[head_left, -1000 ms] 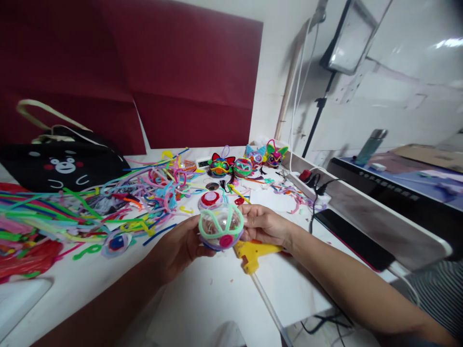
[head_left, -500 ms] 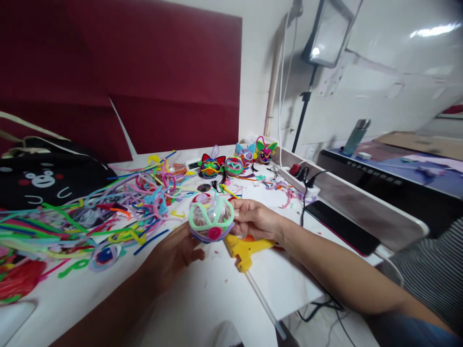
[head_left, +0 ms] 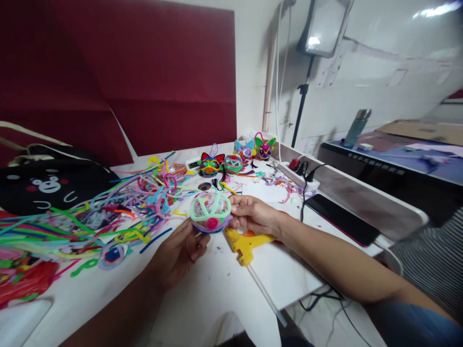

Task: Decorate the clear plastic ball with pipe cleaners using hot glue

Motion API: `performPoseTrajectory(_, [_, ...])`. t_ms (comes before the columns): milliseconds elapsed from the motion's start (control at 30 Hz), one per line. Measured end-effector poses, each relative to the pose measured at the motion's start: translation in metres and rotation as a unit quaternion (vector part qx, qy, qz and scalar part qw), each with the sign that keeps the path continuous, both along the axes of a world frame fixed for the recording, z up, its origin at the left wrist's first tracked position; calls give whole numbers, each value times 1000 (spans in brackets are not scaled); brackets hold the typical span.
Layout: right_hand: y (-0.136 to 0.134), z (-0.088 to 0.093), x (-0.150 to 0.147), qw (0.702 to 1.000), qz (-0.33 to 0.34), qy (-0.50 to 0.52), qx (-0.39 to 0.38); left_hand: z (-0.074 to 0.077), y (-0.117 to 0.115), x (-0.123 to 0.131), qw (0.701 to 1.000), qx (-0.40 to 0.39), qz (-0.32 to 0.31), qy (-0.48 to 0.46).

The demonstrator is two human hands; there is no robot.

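Observation:
Between my two hands is a clear ball decorated with pipe cleaners, held above the white table. Mint-green strips cross its front, with a pink coil below them and purple strips at the bottom. My left hand grips it from the lower left, fingers curled under. On the other side my right hand pinches its edge between thumb and fingers. Right below the ball lies a yellow glue gun, with a long clear glue stick sticking out toward the table's front edge.
Loose pipe cleaners are heaped on the left, by a black bag. Decorated balls stand at the back. A power strip, a black phone and cables lie along the right. A striped sleeve shows at the far right.
The ball and both hands sit slightly higher in the view, and the ball is tilted a little differently. The camera has shifted slightly. Both hands keep their hold.

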State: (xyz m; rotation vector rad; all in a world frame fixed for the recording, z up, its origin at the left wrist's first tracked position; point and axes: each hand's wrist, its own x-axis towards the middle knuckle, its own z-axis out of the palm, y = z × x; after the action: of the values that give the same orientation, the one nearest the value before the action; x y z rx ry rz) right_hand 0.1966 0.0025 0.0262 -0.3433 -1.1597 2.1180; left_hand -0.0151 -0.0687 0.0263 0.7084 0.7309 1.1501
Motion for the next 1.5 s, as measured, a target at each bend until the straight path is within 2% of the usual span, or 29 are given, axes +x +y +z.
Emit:
performPoseTrajectory(167, [-2, 3, -1, 999, -24, -22, 6, 1, 3, 0, 999, -3, 45, -16])
performPoseTrajectory(367, [3, 2, 0, 974, -180, -124, 60, 6, 15, -9, 992, -7, 124, -38])
performPoseTrajectory(533, [9, 1, 4, 962, -223, -141, 73, 6, 28, -25, 982, -1, 177, -59])
performPoseTrajectory(700, [9, 4, 5, 955, -235, -155, 94, 8, 35, -37, 975, 13, 215, -63])
performPoseTrajectory(833, [8, 4, 4, 951, -241, -163, 107, 7, 37, -42, 973, 19, 221, -63])
performPoseTrajectory(1067, [13, 1, 6, 942, -252, -189, 118, 1, 36, -42, 979, 29, 193, -51])
performPoseTrajectory(1233, [16, -3, 7, 930, -234, -231, 161, -3, 34, -40, 985, 35, 163, -33])
performPoseTrajectory(1367, [17, -6, 9, 907, -207, -282, 232, -4, 34, -41, 987, 36, 154, -26])
performPoseTrajectory(1500, [17, -6, 16, 866, -185, -335, 323, -3, 34, -41, 988, 31, 152, -23])
